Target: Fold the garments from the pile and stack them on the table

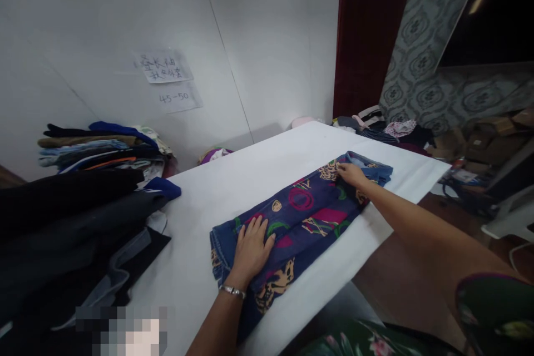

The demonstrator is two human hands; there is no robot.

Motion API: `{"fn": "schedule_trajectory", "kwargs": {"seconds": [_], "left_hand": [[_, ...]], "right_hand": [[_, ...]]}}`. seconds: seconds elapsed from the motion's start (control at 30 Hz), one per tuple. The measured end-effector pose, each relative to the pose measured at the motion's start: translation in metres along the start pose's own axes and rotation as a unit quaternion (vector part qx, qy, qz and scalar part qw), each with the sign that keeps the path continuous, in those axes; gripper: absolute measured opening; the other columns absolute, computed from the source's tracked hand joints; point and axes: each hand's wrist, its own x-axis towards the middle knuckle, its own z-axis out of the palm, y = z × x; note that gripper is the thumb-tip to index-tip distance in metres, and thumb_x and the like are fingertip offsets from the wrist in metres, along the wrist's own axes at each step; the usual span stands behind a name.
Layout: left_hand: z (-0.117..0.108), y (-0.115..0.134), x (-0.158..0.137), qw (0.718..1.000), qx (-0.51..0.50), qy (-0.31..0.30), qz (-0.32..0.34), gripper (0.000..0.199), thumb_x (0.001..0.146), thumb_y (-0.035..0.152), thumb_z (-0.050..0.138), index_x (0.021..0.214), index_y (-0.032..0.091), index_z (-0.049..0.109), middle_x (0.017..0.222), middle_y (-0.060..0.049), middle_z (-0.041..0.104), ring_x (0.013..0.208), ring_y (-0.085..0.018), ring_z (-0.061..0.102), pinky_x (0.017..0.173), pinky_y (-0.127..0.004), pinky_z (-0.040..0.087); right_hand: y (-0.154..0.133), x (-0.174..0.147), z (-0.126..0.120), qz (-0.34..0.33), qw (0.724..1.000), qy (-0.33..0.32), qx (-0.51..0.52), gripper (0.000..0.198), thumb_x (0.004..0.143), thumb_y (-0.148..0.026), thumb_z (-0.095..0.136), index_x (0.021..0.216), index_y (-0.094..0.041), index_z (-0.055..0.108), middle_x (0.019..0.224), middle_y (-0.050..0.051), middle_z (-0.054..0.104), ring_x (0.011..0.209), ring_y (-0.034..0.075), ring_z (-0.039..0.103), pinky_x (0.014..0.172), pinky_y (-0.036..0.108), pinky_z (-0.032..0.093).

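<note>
A dark blue patterned shirt (308, 217) with pink, green and tan prints lies folded into a long strip across the white table. Its denim-like collar end (371, 167) points to the far right, and a blue edge with pale stitching shows at the near left end. My left hand (253, 245), a bracelet at its wrist, rests flat on the near left part of the shirt with the fingers spread. Close to the collar, my right hand (352, 175) has its fingers closed on the fabric at the upper edge. Part of the shirt is hidden beneath my left forearm.
Stacked folded clothes (104, 150) and dark garments (75, 233) fill the left side. More clothes (384, 125) lie beyond the white table's (196, 194) far edge. Cardboard boxes (484, 139) and a white stool (511, 211) stand at the right. Handwritten papers (167, 69) hang on the wall.
</note>
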Motion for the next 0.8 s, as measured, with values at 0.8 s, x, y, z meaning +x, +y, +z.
{"fn": "schedule_trajectory", "kwargs": {"seconds": [0.8], "left_hand": [[0.006,-0.006,0.001,0.999,0.016,0.011,0.028,0.053,0.095,0.043,0.041,0.141,0.017,0.048,0.15,-0.011,0.041,0.141,-0.026,0.034,0.116,-0.05,0.025]], "right_hand": [[0.023,0.018,0.0,0.072,0.993,0.038,0.087,0.03,0.086,-0.031,0.057,0.109,-0.018,0.07,0.107,0.008,0.071,0.098,0.022,0.063,0.082,0.029,0.045]]}}
